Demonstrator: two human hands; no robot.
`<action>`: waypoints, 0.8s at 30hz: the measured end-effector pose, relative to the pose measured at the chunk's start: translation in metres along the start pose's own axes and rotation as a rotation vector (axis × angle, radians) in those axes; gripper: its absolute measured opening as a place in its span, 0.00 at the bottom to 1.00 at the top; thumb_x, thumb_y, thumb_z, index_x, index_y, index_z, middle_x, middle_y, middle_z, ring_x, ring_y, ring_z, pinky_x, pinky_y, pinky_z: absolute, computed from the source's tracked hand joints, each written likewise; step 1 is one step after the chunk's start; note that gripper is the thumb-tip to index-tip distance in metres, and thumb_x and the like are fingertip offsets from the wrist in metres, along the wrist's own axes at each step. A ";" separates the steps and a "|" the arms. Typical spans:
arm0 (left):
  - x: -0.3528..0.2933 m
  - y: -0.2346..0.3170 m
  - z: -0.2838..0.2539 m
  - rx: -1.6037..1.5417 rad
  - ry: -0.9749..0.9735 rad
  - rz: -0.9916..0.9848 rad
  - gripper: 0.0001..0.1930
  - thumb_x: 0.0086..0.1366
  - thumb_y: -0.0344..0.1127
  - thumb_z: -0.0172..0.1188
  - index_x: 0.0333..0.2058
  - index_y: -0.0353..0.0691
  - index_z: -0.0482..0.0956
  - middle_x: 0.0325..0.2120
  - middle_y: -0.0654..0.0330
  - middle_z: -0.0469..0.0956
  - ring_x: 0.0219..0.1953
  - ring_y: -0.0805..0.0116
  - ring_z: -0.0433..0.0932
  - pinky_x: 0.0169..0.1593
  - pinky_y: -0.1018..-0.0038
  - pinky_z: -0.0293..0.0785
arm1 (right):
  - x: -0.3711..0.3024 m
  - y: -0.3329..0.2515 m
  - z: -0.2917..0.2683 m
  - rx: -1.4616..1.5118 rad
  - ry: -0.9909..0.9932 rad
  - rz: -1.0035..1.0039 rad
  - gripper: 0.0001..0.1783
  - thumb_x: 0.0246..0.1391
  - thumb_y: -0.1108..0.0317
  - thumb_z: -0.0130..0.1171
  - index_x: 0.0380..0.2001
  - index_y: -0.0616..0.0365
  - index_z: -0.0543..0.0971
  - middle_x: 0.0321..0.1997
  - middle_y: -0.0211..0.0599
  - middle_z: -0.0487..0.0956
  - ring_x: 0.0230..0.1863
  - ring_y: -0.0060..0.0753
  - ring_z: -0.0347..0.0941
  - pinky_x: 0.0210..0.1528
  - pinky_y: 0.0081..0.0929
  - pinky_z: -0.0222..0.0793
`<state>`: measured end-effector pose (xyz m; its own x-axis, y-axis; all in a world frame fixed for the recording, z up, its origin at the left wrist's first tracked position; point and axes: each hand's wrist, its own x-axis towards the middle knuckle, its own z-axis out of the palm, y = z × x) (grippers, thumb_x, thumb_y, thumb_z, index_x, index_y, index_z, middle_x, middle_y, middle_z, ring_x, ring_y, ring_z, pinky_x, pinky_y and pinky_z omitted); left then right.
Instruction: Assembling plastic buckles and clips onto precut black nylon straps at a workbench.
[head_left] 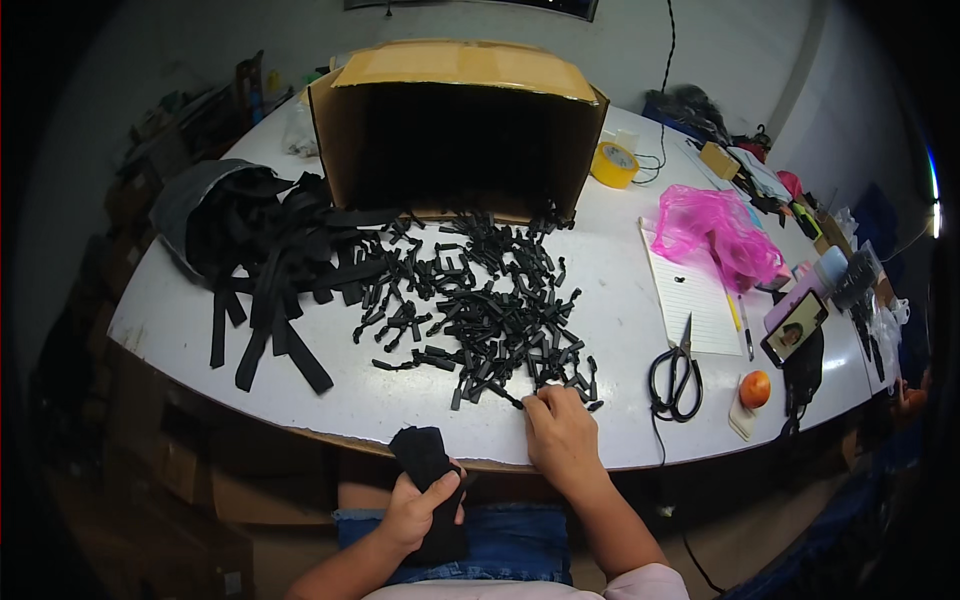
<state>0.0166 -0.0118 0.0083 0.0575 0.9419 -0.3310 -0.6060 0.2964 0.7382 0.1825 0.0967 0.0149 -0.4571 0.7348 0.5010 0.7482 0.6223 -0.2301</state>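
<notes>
Small black pieces [500, 315], in a loose pile on the table before me, mostly between the box and my right hand [562, 435]. My right thumb and fingers are drawn together narrowly at the pile's near edge; I cannot tell whether a piece is between them. My left hand [425, 505], nearer my lap, is wrapped around a length of black cloth [422, 455], thumb pressed across it, the upper end standing out above my fist. The step in hand appears to be the handling of single pieces at the pile's edge; a next lift would call for a fine pinch, since the pieces look apt to tangle, and a steady left hold.

Materials: each piece is short, part stiff-looking tab and part thin, knotted-looking cord. The held cloth is matt and soft-looking. To the left, flat black strips [265, 300] spill from a grey bag [175, 215]. Behind the pile, a brown cardboard box [460, 65] lies with its mouth toward me. To the right are black-handled scissors [675, 385], a lined notepad [700, 315] under a crinkled pink plastic bag [720, 235], and a smooth, round orange fruit [755, 389]. The table [380, 400] is white and slightly glossy.
</notes>
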 end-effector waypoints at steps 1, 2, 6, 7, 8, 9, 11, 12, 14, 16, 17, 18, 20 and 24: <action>0.002 -0.004 -0.002 -0.002 0.007 0.001 0.07 0.56 0.33 0.52 0.31 0.38 0.66 0.21 0.59 0.67 0.21 0.69 0.69 0.21 0.76 0.68 | -0.002 -0.002 -0.001 0.003 0.002 -0.010 0.10 0.35 0.79 0.55 0.27 0.61 0.73 0.26 0.36 0.70 0.26 0.35 0.68 0.24 0.26 0.65; 0.003 -0.008 -0.005 0.096 0.040 0.071 0.07 0.55 0.33 0.53 0.31 0.38 0.67 0.22 0.60 0.68 0.22 0.71 0.69 0.23 0.78 0.68 | -0.004 -0.005 -0.003 0.005 -0.001 -0.010 0.10 0.35 0.79 0.55 0.27 0.61 0.73 0.26 0.36 0.70 0.26 0.35 0.68 0.24 0.26 0.65; 0.002 -0.009 0.002 0.310 0.075 0.277 0.08 0.54 0.33 0.56 0.31 0.36 0.72 0.27 0.66 0.72 0.27 0.80 0.68 0.34 0.82 0.65 | -0.016 -0.025 -0.018 0.775 -0.027 0.375 0.06 0.39 0.79 0.57 0.24 0.62 0.73 0.28 0.34 0.72 0.24 0.24 0.69 0.25 0.18 0.66; 0.001 -0.009 0.004 0.310 0.077 0.275 0.08 0.54 0.33 0.56 0.31 0.36 0.72 0.27 0.66 0.72 0.27 0.80 0.68 0.34 0.82 0.65 | -0.019 -0.030 -0.020 1.205 -0.135 0.592 0.05 0.41 0.80 0.57 0.24 0.62 0.73 0.29 0.33 0.72 0.24 0.20 0.69 0.25 0.15 0.66; 0.001 -0.009 0.005 0.323 0.084 0.288 0.07 0.54 0.32 0.56 0.30 0.36 0.73 0.26 0.66 0.72 0.27 0.80 0.68 0.33 0.83 0.65 | -0.021 -0.031 -0.019 1.206 -0.137 0.595 0.05 0.41 0.80 0.57 0.24 0.62 0.73 0.29 0.33 0.72 0.24 0.20 0.69 0.25 0.15 0.66; 0.002 -0.009 0.006 0.337 0.090 0.302 0.06 0.54 0.30 0.56 0.29 0.35 0.73 0.25 0.66 0.72 0.27 0.80 0.68 0.33 0.83 0.65 | -0.022 -0.033 -0.017 1.293 -0.200 0.507 0.05 0.41 0.80 0.57 0.24 0.63 0.73 0.29 0.32 0.72 0.25 0.19 0.68 0.25 0.14 0.66; 0.001 -0.007 0.009 0.356 0.069 0.338 0.05 0.54 0.29 0.56 0.29 0.35 0.73 0.24 0.66 0.72 0.27 0.80 0.68 0.32 0.84 0.65 | -0.025 -0.038 -0.013 1.402 -0.260 0.384 0.06 0.40 0.82 0.57 0.25 0.64 0.74 0.29 0.33 0.71 0.25 0.18 0.68 0.24 0.13 0.65; -0.001 -0.006 0.010 0.375 0.048 0.377 0.05 0.54 0.28 0.56 0.29 0.34 0.73 0.24 0.66 0.72 0.27 0.81 0.68 0.32 0.84 0.65 | -0.025 -0.039 -0.014 1.405 -0.264 0.384 0.06 0.40 0.82 0.57 0.25 0.64 0.74 0.29 0.33 0.71 0.25 0.18 0.68 0.24 0.13 0.65; -0.001 -0.006 0.010 0.372 0.062 0.380 0.04 0.53 0.28 0.56 0.29 0.34 0.73 0.24 0.66 0.72 0.27 0.81 0.69 0.31 0.84 0.65 | -0.023 -0.042 -0.019 1.248 -0.229 0.296 0.06 0.39 0.81 0.58 0.25 0.63 0.75 0.28 0.34 0.71 0.24 0.18 0.68 0.24 0.13 0.64; 0.002 -0.008 0.010 0.365 0.061 0.379 0.04 0.53 0.27 0.55 0.28 0.34 0.73 0.24 0.65 0.72 0.27 0.81 0.69 0.31 0.85 0.66 | -0.024 -0.040 -0.023 1.154 -0.218 0.232 0.07 0.40 0.81 0.57 0.27 0.63 0.75 0.28 0.34 0.71 0.25 0.19 0.68 0.24 0.13 0.64; 0.002 -0.008 0.009 0.425 0.057 0.398 0.04 0.53 0.27 0.55 0.29 0.34 0.73 0.24 0.64 0.73 0.27 0.81 0.69 0.31 0.84 0.66 | -0.023 -0.040 -0.024 1.067 -0.209 0.159 0.08 0.40 0.81 0.56 0.29 0.62 0.75 0.28 0.35 0.71 0.25 0.20 0.68 0.25 0.14 0.65; 0.001 -0.007 0.008 0.486 0.053 0.417 0.04 0.53 0.26 0.55 0.29 0.34 0.73 0.24 0.64 0.73 0.27 0.80 0.69 0.32 0.84 0.66 | -0.022 -0.041 -0.025 1.069 -0.211 0.156 0.08 0.40 0.81 0.56 0.29 0.62 0.75 0.28 0.35 0.71 0.25 0.20 0.68 0.25 0.14 0.65; 0.001 -0.004 0.007 0.537 0.045 0.421 0.05 0.53 0.26 0.55 0.30 0.34 0.74 0.24 0.63 0.73 0.28 0.80 0.70 0.32 0.83 0.67 | -0.020 -0.041 -0.026 1.024 -0.194 0.089 0.11 0.39 0.82 0.55 0.31 0.61 0.76 0.28 0.35 0.71 0.25 0.21 0.69 0.25 0.14 0.64; 0.000 -0.005 0.004 0.565 0.042 0.362 0.07 0.52 0.25 0.56 0.31 0.34 0.74 0.26 0.62 0.74 0.29 0.78 0.72 0.33 0.82 0.68 | -0.022 -0.039 -0.022 1.027 -0.226 0.073 0.14 0.39 0.82 0.54 0.33 0.59 0.77 0.28 0.35 0.71 0.24 0.22 0.68 0.25 0.14 0.64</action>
<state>0.0228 -0.0124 0.0072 -0.1090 0.9939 -0.0185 -0.0717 0.0107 0.9974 0.1739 0.0504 0.0316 -0.5854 0.7472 0.3145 0.0591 0.4263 -0.9027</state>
